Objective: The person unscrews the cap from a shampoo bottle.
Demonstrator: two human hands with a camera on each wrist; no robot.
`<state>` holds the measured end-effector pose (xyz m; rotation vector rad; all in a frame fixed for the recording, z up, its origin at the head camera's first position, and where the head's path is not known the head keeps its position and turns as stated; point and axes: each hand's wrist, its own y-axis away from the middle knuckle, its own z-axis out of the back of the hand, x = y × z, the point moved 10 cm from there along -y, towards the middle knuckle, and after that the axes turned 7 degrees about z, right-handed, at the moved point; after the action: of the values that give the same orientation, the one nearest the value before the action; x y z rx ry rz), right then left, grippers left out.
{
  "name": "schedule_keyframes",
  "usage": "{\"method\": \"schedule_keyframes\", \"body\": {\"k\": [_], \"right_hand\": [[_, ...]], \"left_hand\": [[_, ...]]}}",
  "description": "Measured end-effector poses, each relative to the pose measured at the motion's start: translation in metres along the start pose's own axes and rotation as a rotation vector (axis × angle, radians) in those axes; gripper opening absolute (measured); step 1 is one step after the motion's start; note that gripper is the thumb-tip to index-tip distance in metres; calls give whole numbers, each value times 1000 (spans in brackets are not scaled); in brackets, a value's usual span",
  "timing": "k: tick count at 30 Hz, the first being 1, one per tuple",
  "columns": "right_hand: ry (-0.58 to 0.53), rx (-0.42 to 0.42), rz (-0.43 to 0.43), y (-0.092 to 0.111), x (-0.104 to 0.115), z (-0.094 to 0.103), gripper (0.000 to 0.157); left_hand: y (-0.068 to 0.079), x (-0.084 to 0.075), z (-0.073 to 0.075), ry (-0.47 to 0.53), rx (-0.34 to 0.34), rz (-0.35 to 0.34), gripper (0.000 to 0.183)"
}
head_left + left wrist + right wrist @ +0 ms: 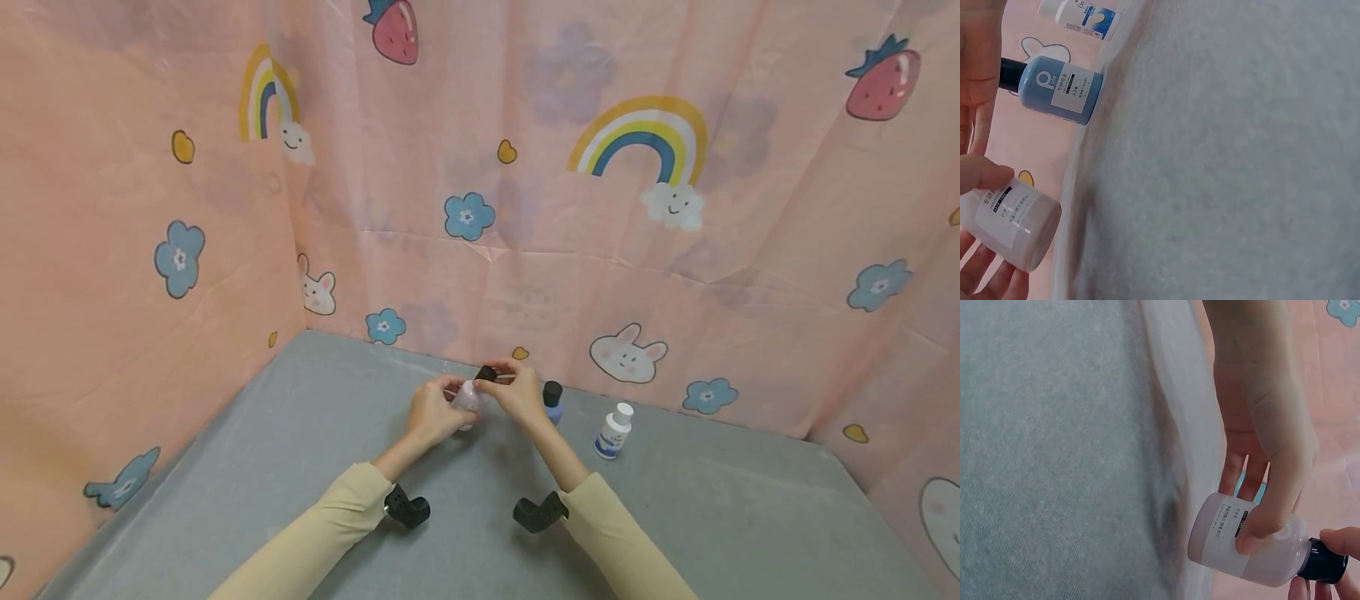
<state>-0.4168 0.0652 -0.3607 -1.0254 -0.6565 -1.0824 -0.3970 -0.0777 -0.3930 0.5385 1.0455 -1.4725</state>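
Note:
A pale pink bottle (466, 398) with a white label and a black cap (1324, 561) is held tilted over the grey table. My left hand (432, 414) grips its body, thumb across the label and fingers round the far side. With thumb and fingertips, my right hand (519, 393) pinches the black cap, which sits at the bottle's neck. In the left wrist view the pink bottle (1016, 222) shows its base, and the cap lies out of frame. Just right of my right hand stands a blue bottle (553, 403) with a black cap.
A white bottle (614, 431) with a white cap and blue label stands farther right on the grey table (712, 508). A pink patterned curtain (525, 283) rises along the table's back and left edges. Black wrist cameras (407, 507) sit on both sleeves.

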Motion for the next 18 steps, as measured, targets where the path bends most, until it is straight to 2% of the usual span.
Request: {"method": "schedule_keyframes", "body": {"k": [12,15,18], "right_hand": [[-21,74,-13,2,-1,-3,39],[-24,89,-1,3,0,-3,42],[-9,81,7,3,0,-2,44]], "left_hand": [[1,1,-7,74,124,-52,48],[0,1,-7,74,123,-51,49],[0,0,-5,67,94,-34,50]]}}
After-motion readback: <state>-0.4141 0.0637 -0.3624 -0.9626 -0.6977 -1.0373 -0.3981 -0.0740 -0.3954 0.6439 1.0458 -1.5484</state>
